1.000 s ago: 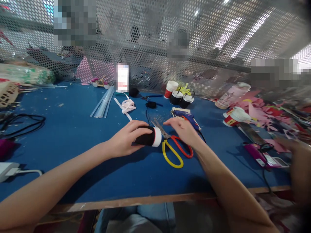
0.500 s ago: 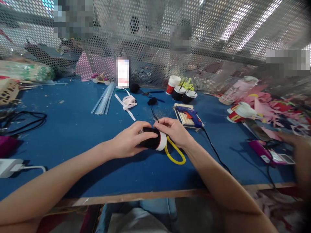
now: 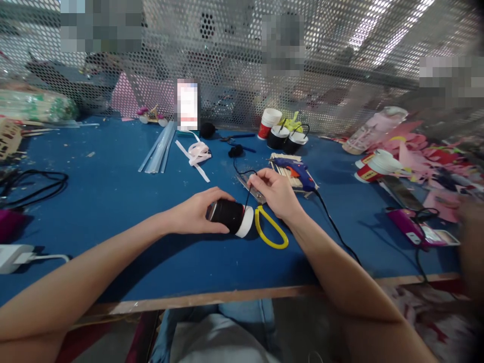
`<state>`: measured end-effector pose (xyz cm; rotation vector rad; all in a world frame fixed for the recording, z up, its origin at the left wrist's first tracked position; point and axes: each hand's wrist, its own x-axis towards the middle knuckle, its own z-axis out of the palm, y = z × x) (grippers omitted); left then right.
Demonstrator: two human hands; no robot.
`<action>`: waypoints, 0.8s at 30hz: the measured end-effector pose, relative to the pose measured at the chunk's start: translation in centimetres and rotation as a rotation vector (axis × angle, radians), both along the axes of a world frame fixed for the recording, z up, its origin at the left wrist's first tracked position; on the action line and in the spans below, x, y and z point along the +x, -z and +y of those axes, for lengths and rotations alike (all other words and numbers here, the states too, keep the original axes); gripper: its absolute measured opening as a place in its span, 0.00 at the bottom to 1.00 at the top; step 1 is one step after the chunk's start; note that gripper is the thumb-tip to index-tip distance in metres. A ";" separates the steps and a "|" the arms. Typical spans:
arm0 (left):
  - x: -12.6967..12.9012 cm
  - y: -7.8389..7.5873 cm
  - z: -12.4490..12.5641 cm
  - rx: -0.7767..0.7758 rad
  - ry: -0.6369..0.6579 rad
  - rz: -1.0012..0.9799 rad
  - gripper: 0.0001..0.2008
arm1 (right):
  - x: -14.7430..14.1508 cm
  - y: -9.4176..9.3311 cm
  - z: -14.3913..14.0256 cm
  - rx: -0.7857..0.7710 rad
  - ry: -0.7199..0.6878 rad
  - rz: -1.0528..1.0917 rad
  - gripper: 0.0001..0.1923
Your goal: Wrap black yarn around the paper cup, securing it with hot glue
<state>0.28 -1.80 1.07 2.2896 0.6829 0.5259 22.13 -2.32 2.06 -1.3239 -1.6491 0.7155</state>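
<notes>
Left hand (image 3: 194,214) wrapped around a black cylindrical spool with a white end flange (image 3: 230,218), which lies on its side on the blue-covered worktable (image 3: 113,201), near the middle of the front half. Right hand (image 3: 278,194) just to the right of the spool, thumb and forefinger pinched on a thin black thread (image 3: 247,194) that runs from the spool's flange end up to the fingertips and loops on behind them. Directly under the right hand: scissors with yellow loop handle (image 3: 270,232), metal blades pointing away toward the mesh, handle touching the table beside the flange. Behind the right hand, a blue hot-glue gun (image 3: 293,171) rests on a small stack of wooden sticks (image 3: 289,176), its black cord trailing to the front edge. Further back: clear glue sticks (image 3: 159,148), a loose pink-white ribbon (image 3: 198,154), paper cups (image 3: 282,133) by the perforated metal screen (image 3: 227,60). Pink paper cut-outs (image 3: 427,161) far right.
</notes>
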 end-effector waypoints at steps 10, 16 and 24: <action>0.2 0.0 -0.5 0.125 0.054 -0.048 0.27 | 0.0 0.9 0.2 -0.045 -0.086 -0.056 0.15; 0.2 0.2 -0.6 0.222 0.063 -0.065 0.26 | 0.0 1.2 0.2 -0.080 -0.118 -0.080 0.15; 0.2 0.6 -0.5 0.407 0.063 -0.090 0.23 | 0.0 1.4 -0.1 -0.240 -0.180 0.026 0.15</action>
